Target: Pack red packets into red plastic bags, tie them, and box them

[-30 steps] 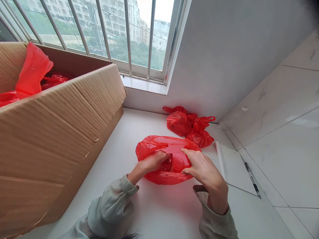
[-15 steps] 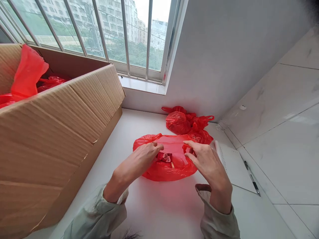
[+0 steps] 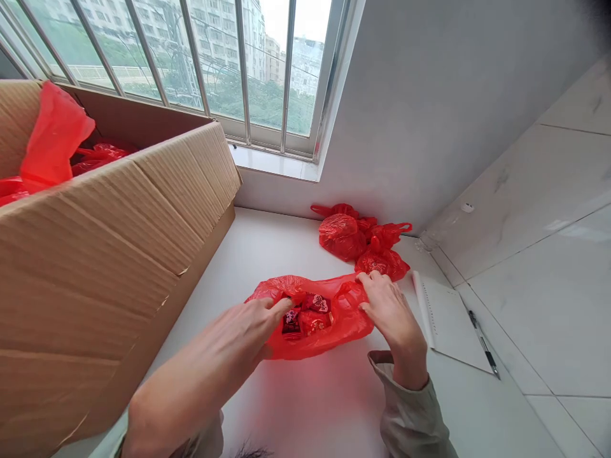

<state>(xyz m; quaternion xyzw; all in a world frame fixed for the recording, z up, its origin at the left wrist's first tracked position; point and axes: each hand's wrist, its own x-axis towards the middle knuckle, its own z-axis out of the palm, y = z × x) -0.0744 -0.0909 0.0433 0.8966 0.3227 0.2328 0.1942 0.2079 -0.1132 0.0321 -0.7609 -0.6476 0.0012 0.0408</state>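
A red plastic bag (image 3: 344, 324) lies spread on the white table, its mouth facing up. Inside it I see several small wrapped packets, among them a dark red packet (image 3: 317, 303) with pale lettering and a darker packet (image 3: 291, 322). My left hand (image 3: 255, 324) is closed on the bag's left rim, thumb toward the opening and the other fingers mostly hidden. At the right rim, my right hand (image 3: 386, 305) grips the plastic with bent fingers.
Several filled red bags (image 3: 341, 236) stand against the wall behind. To the left is a large cardboard box (image 3: 143, 242) with red bags inside. A notebook (image 3: 453, 324) and a pen (image 3: 484, 343) lie at the right, beside the tiled wall.
The bag's mouth has been pulled wider and nearer to me, showing more packets. My left hand has moved left and down to the rim; my right hand has shifted slightly left.
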